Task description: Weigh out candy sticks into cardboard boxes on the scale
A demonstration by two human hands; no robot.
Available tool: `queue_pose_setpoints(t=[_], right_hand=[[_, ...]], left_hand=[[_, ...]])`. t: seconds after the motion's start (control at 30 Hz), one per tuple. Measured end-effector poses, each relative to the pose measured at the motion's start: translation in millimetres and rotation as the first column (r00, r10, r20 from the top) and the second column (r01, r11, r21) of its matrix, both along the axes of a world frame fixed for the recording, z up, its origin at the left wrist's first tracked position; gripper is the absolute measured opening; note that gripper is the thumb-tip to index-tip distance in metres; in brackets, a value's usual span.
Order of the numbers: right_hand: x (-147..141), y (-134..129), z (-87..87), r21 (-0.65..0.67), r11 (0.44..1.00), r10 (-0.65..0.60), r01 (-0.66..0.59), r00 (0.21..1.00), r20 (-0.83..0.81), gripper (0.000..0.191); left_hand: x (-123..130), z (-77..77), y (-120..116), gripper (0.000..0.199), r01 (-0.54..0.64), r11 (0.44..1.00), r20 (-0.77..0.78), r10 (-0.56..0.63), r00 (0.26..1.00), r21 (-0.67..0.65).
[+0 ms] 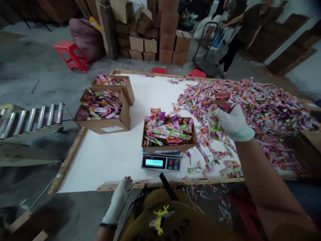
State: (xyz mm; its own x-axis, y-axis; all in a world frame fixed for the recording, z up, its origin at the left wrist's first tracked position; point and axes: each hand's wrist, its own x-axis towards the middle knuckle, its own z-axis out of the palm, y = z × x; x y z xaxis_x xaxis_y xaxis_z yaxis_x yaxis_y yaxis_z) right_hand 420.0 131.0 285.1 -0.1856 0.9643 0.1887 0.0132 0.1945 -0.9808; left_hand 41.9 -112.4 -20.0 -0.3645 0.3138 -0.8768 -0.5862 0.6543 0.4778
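Note:
My right hand [229, 121], in a white fingerless glove, is raised over the table's right side. Its fingers are closed on a few small candy packets [222, 97]. My left hand [120, 196], gloved the same way, is at the table's near edge; it is open and holds nothing. Between my hands, a cardboard box [173, 147] heaped with pink, purple and green packets [172, 130] sits on a digital scale [161, 163]. The lit display appears to read 7444. A large pile of loose packets [265, 103] covers the right of the white table [107, 157].
Three filled cardboard boxes [112, 126] stand in a row at the table's left. A roller conveyor [32, 117] is beyond them. Behind are a red stool [71, 55], stacked cartons [168, 33] and a hand cart [205, 43]. Another person [240, 36] stands at the back right.

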Motion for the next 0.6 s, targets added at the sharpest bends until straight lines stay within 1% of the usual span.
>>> queue_pose_setpoints(t=[0.07, 0.17, 0.23, 0.3, 0.33, 0.4, 0.5, 0.53, 0.57, 0.6], right_hand=[[7, -6, -1.2, 0.014, 1.000, -0.010, 0.009, 0.998, 0.059, 0.040], [13, -10, -3.4, 0.060, 0.998, -0.020, 0.007, 0.976, 0.219, 0.041], [8, -10, -3.4, 0.124, 0.992, -0.027, -0.016, 0.940, 0.341, 0.042], [-7, -6, -4.2, 0.200, 0.978, -0.032, -0.060, 0.903, 0.429, 0.041], [-17, -4, -5.7, 0.232, 0.968, -0.028, -0.092, 0.884, 0.467, 0.041], [-38, 3, -11.3, 0.247, 0.947, 0.031, -0.205, 0.824, 0.566, 0.043], [-61, 13, -21.2, 0.200, 0.893, 0.152, -0.403, 0.688, 0.709, 0.056], [-63, 16, -23.6, 0.200, 0.881, 0.164, -0.429, 0.673, 0.721, 0.059], [-61, 17, -25.5, 0.207, 0.882, 0.164, -0.423, 0.689, 0.706, 0.059], [-55, 18, -27.5, 0.215, 0.898, 0.152, -0.383, 0.730, 0.666, 0.057]], left_hand=[[1, -1.9, 1, 0.025, 0.021, 1.000, 0.008, -0.021, 1.000, 0.011], [1, -3.0, 1, 0.026, 0.049, 0.998, 0.002, -0.049, 0.999, 0.025], [1, -3.7, 1, 0.026, 0.057, 0.998, -0.004, -0.057, 0.998, 0.025], [1, -4.4, 1, 0.025, 0.051, 0.998, 0.006, -0.051, 0.999, 0.024], [2, -4.4, 1, 0.024, 0.042, 0.999, 0.019, -0.043, 0.999, 0.028], [2, -3.6, -1, 0.024, 0.023, 0.999, 0.041, -0.025, 0.999, 0.041], [2, -1.2, -5, 0.022, 0.011, 0.999, 0.053, -0.014, 0.999, 0.049], [1, -1.0, -7, 0.021, 0.007, 0.999, 0.050, -0.010, 0.999, 0.043], [-1, -1.6, -9, 0.020, 0.001, 0.999, 0.047, -0.003, 0.999, 0.043], [-2, -3.0, -12, 0.020, 0.005, 0.999, 0.039, -0.007, 0.999, 0.047]])
